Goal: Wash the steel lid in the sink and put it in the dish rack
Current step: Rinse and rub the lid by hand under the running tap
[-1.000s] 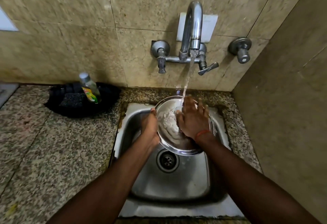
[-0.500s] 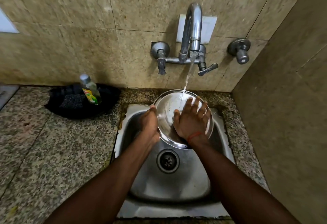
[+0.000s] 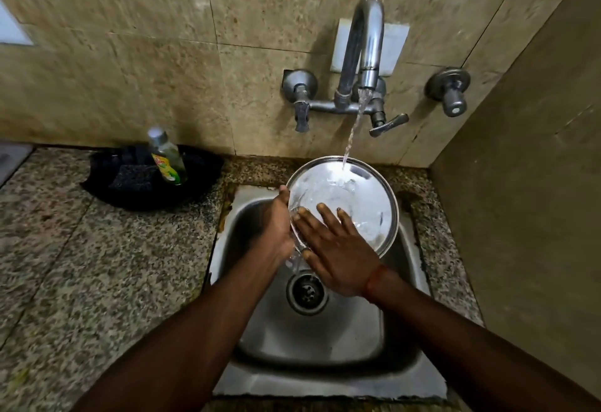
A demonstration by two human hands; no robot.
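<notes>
A round steel lid (image 3: 361,197) is tilted over the back of the steel sink (image 3: 325,340), under a running stream of water from the wall tap (image 3: 366,54). My left hand (image 3: 276,226) grips the lid's left rim. My right hand (image 3: 335,249) lies flat with fingers spread on the lid's lower face and rim. Water runs off the lid toward the drain (image 3: 305,291). No dish rack is in view.
A black tray (image 3: 107,181) on the granite counter (image 3: 97,281) at the left holds a soap bottle (image 3: 167,158) and a dark scrubber (image 3: 136,177). Tiled walls close in behind and at the right. A separate valve knob (image 3: 450,93) sticks out right of the tap.
The lid has risen and tipped toward the wall, and the foam on it is rinsed away. My right hand has slid down from the lid's middle to its lower edge.
</notes>
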